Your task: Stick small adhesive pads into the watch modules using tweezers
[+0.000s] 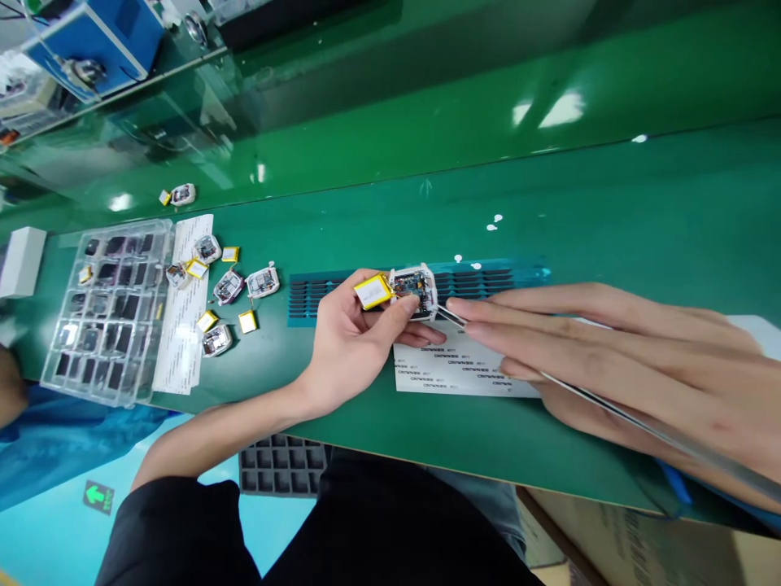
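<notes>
My left hand [359, 346] is closed around a small white device housing [430, 285] with its circuit board [412, 285] exposed. The thumb presses on the housing's lower edge. A yellow-edged battery [373, 291] hangs out to the left of the housing, lying over the fingers. My right hand [586, 346] grips metal tweezers [598, 399], whose tips reach the lower right side of the housing. Whether the tips hold anything is too small to tell. Beneath the hands lie a blue sheet with dark strips [482, 282] and a white printed backing sheet [451, 370].
Several opened housings [262, 282] with loose batteries [247, 321] lie to the left. Beyond them is a clear compartment tray [106, 313] on the green bench, beside a white box [23, 260]. Small white stickers [491, 228] dot the bench. A person's blue sleeve [67, 439] shows far left.
</notes>
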